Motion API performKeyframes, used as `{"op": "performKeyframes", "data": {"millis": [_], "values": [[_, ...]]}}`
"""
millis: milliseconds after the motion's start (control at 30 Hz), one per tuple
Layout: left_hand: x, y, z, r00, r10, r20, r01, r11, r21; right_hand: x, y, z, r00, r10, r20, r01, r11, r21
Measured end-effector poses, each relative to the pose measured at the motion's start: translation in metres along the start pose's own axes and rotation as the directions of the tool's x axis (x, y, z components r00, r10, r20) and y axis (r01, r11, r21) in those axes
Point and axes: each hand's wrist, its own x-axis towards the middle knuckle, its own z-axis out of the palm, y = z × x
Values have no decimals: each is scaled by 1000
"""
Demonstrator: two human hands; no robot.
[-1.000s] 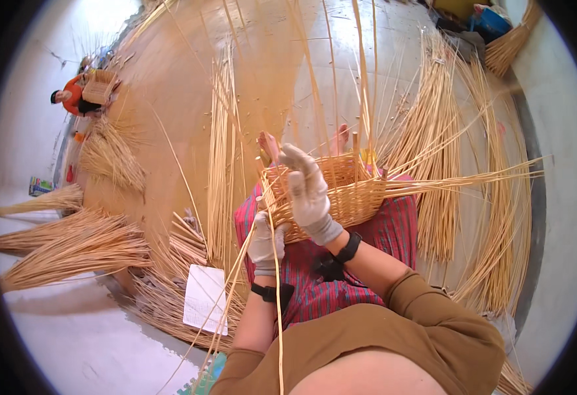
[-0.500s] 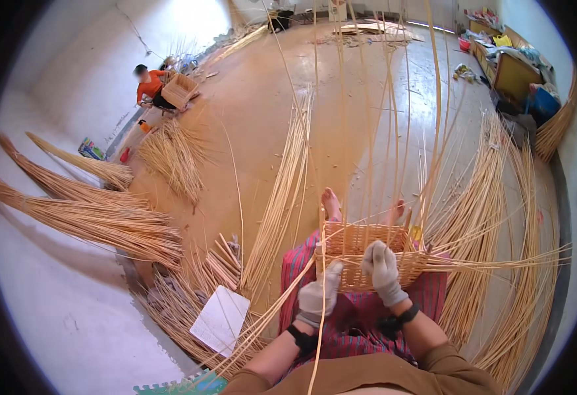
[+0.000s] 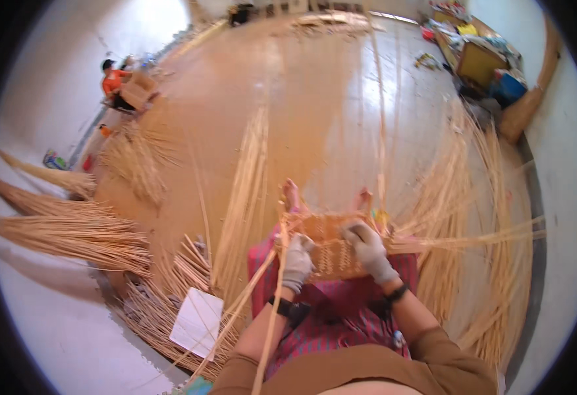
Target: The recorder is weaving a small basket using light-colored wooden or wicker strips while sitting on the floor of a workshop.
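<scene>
A woven wicker basket (image 3: 331, 258) rests on my lap, its near wall facing me. My left hand (image 3: 298, 262), in a pale work glove, is closed at the basket's left end. My right hand (image 3: 369, 250), gloved as well, grips the upper edge right of the middle. Long loose canes (image 3: 463, 242) stick out from the basket's right side. Another cane (image 3: 275, 316) runs from the left corner down past my left forearm. Upright stakes (image 3: 379, 125) rise from the far side, smeared by motion. The fingertips are partly hidden.
Cane bundles lie left (image 3: 78, 240), ahead (image 3: 242, 197) and right (image 3: 446, 197) on the floor. A white board (image 3: 197, 321) lies by my left arm. A person in orange (image 3: 112, 81) sits far left with a basket. A cluttered cabinet (image 3: 478, 67) stands far right.
The view has swung, shifting the room leftward in the picture. The basket has tipped so its near wall shows more than its inside. Both hands have moved farther up along it.
</scene>
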Motion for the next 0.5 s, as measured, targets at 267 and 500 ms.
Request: {"op": "performKeyframes", "data": {"millis": [267, 500], "values": [[-7, 11, 7, 984, -40, -172, 64, 989, 135, 57, -28, 30, 973, -212, -88, 222, 967, 125], [-5, 21, 9, 876, 304, -375, -205, 938, 281, -49, 85, -30, 954, 75, -291, 82, 866, 493]]}}
